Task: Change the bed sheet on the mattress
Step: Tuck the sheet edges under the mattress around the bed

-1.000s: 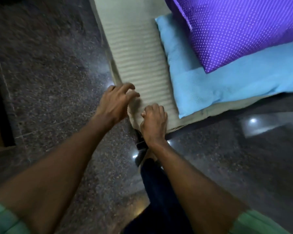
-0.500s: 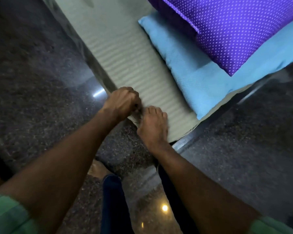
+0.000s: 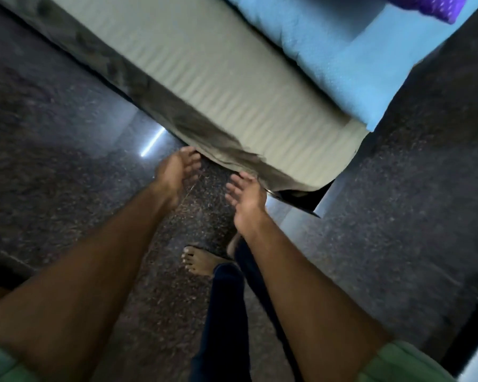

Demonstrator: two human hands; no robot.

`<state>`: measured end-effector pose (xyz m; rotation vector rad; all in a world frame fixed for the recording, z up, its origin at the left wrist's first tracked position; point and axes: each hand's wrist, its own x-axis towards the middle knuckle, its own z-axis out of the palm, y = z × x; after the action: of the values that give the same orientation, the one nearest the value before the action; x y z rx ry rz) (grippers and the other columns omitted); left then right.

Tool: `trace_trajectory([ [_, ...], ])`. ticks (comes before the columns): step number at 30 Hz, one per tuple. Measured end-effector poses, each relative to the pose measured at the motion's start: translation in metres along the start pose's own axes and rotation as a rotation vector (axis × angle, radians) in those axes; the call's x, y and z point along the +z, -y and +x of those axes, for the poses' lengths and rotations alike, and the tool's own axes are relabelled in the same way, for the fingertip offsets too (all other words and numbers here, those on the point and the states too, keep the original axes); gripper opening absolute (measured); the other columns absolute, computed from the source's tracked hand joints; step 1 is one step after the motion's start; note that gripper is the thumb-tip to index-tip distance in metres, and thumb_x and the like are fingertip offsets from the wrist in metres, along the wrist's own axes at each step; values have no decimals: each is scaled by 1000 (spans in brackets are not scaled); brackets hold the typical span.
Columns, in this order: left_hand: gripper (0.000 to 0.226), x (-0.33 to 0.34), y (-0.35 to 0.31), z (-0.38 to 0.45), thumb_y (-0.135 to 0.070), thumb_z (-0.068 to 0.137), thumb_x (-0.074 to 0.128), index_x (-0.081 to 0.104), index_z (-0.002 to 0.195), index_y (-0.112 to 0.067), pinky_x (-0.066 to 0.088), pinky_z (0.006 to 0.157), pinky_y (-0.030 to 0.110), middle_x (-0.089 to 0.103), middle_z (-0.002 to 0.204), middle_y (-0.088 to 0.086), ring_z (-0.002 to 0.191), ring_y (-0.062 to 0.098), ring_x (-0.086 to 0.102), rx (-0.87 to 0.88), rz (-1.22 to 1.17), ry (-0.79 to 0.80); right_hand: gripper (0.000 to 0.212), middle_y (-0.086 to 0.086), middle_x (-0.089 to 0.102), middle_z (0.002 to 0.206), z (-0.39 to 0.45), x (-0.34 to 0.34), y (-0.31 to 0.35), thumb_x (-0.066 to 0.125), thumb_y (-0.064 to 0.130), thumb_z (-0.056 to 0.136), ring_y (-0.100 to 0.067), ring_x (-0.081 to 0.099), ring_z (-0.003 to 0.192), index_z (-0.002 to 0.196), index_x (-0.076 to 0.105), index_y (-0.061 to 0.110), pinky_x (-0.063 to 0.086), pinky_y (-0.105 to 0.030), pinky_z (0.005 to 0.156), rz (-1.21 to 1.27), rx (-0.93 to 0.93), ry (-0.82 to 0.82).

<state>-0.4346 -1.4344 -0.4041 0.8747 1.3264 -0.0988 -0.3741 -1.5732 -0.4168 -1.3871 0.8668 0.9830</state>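
Note:
A pale grey-green ribbed sheet (image 3: 232, 86) covers the mattress, which runs from the upper left to its near corner at centre right. The sheet's edge hangs loose and wrinkled over the mattress side (image 3: 204, 139). My left hand (image 3: 174, 172) is just below that hanging edge, palm up, fingers straight, fingertips at the cloth. My right hand (image 3: 246, 194) is beside it under the corner, fingers spread and relaxed, holding nothing. A light blue pillow (image 3: 351, 53) lies on the mattress at the upper right, with a purple dotted pillow (image 3: 425, 4) on top of it.
Dark speckled stone floor (image 3: 66, 133) surrounds the mattress, with a bright light reflection near the left hand. My bare foot (image 3: 199, 260) and dark trouser legs stand on the floor just below the hands. A dark gap shows under the mattress corner (image 3: 301, 199).
Both hands have let go of the sheet corner and dropped below the mattress edge, fingers opened. The view has swung so the pillows moved up and right.

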Motion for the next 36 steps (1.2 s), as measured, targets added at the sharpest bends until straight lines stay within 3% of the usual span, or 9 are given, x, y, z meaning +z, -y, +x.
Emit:
trace_trajectory([
  [3,46,-14,-15,33,-53,108,30,63,109,-21,50,80,31,68,116,1,99,15,64,-114,-302,23,46,-12,53,150,29,16,11,21,22,113,-32,51,139,149,46,7,47,-41,96,380,103,-30],
  [9,88,-17,-53,98,-74,100,19,53,144,-6,42,111,39,63,135,10,116,22,61,-138,-614,68,56,-9,50,154,62,54,19,20,40,110,-26,44,145,151,46,13,32,-49,117,724,120,6],
  [12,89,-16,-60,124,-75,98,25,57,140,-4,40,117,41,64,135,14,125,27,61,-171,-628,62,65,-9,64,138,89,76,11,24,58,105,-29,60,126,135,60,14,44,-48,102,943,128,-73],
  [16,94,-28,-63,142,-78,97,23,54,141,-2,34,121,44,62,139,19,133,30,57,-178,-642,84,52,0,64,88,99,103,0,28,65,97,-22,64,85,109,59,25,48,-40,90,993,65,-112],
  [23,81,-19,-74,151,-76,95,27,60,130,-10,46,108,37,69,122,14,126,26,62,-244,-684,97,69,-5,63,86,102,117,8,21,80,91,-21,57,73,98,60,24,43,-31,71,1124,81,-138],
  [25,80,-16,-82,149,-72,95,26,60,127,-7,44,110,41,67,124,16,125,28,60,-259,-715,130,84,-8,69,114,110,126,20,21,86,89,-25,63,98,120,66,23,46,-36,81,1213,96,-190],
  [28,78,-15,-89,153,-71,92,23,60,128,-11,42,101,35,64,130,12,118,25,58,-267,-694,147,97,-11,62,144,119,133,26,30,94,80,-36,57,131,138,63,23,40,-52,115,1343,53,-202],
  [33,56,-18,-85,164,-70,91,27,56,99,-24,31,63,26,52,79,4,62,17,40,-272,-589,119,93,-16,50,154,110,137,30,35,90,82,-44,43,143,144,57,25,26,-66,119,1496,23,-82],
  [36,57,-26,-81,167,-73,93,19,52,95,-26,28,66,29,51,81,2,66,16,38,-309,-487,173,90,-19,63,139,115,134,17,33,88,81,-42,55,131,133,65,22,34,-65,114,1515,-34,-71],
])
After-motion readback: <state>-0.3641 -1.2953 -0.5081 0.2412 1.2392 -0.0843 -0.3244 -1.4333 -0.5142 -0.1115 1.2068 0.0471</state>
